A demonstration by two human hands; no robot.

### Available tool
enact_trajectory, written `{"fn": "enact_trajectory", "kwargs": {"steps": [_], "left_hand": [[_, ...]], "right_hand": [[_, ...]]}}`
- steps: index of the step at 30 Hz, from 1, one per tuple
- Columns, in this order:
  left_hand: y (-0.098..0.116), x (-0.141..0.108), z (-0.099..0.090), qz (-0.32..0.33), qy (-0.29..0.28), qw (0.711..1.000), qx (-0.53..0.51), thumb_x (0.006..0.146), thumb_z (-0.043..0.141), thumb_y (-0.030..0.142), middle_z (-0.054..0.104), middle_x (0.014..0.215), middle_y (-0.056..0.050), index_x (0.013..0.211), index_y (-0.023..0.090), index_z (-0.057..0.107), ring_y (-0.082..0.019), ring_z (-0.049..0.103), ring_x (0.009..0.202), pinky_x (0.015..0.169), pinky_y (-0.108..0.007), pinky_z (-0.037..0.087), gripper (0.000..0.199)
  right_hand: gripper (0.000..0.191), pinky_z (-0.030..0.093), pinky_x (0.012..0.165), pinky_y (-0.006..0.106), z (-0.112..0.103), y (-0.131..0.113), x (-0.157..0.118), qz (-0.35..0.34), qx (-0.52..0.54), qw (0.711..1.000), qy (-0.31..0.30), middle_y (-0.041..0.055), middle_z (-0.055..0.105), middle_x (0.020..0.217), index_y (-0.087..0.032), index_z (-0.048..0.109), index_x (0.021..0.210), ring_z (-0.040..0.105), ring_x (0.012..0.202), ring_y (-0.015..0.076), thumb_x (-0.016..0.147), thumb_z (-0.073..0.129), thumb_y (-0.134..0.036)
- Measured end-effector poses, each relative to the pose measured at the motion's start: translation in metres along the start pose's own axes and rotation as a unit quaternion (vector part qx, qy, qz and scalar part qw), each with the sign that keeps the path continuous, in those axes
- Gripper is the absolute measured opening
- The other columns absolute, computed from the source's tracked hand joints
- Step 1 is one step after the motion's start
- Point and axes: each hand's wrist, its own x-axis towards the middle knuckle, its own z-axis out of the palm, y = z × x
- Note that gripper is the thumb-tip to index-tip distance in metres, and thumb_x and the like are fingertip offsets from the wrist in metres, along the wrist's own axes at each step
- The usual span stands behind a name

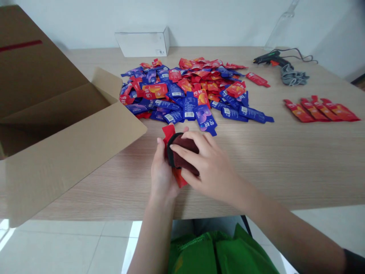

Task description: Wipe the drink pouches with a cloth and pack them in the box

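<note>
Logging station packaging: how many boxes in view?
2: a large open brown cardboard box at left, and a smaller white rectangular box at back, left of centre. Others could be hidden inside the brown one.

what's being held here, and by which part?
Left hand cradles a red packet by its underside; right hand grips a brown pad over its top.

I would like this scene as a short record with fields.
Left hand: holds a red packet
Right hand: holds a brown pad with black edge, over the packet
Middle: pile of red and blue packets
Left side: open cardboard box
Right side: row of four red packets
Farther back: white box, black glue gun, crumpled grey item
</note>
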Motion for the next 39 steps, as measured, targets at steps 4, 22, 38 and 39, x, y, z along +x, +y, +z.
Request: {"fn": "enact_trajectory", "kwargs": {"steps": [4,22,38,39], "left_hand": [[0.002,0.003,0.000,0.017,0.007,1.000,0.004,0.098,0.036,0.059,0.073,0.121,-0.009,0.135,0.022,0.060,-0.030,0.067,0.115,0.095,-0.044,0.056,0.058],[-0.002,-0.002,0.011,0.057,0.018,0.998,-0.004,0.101,0.044,0.023,0.069,0.132,-0.006,0.146,0.026,0.047,-0.024,0.065,0.120,0.107,-0.041,0.049,0.046],[-0.017,-0.002,0.014,0.050,0.020,0.998,-0.028,0.099,0.049,0.022,0.072,0.125,-0.007,0.136,0.021,0.057,-0.023,0.064,0.122,0.109,-0.036,0.047,0.038],[-0.017,-0.001,0.014,0.055,0.021,0.998,-0.023,0.099,0.050,0.022,0.071,0.127,-0.007,0.137,0.023,0.056,-0.023,0.064,0.122,0.108,-0.037,0.047,0.039]], "right_hand": [[0.044,0.051,0.086,0.047,0.015,-0.006,-0.013,-0.022,-0.009,0.999,-0.033,0.0133,0.053,0.135,-0.019,0.064,0.131,0.048,0.103,0.0283,0.087,0.059,-0.020],[0.045,0.052,0.089,0.049,0.008,0.014,-0.012,0.011,-0.018,1.000,-0.009,0.0153,0.057,0.130,-0.016,0.067,0.128,0.052,0.111,0.0308,0.084,0.056,-0.017],[0.044,0.054,0.088,0.047,-0.006,0.017,-0.003,0.069,-0.013,0.997,0.023,0.0138,0.060,0.126,-0.017,0.069,0.124,0.054,0.113,0.0311,0.082,0.057,-0.018],[0.044,0.054,0.087,0.048,-0.001,0.016,-0.005,0.068,-0.017,0.997,0.012,0.0143,0.060,0.126,-0.017,0.069,0.125,0.054,0.114,0.0317,0.082,0.058,-0.019]]}}
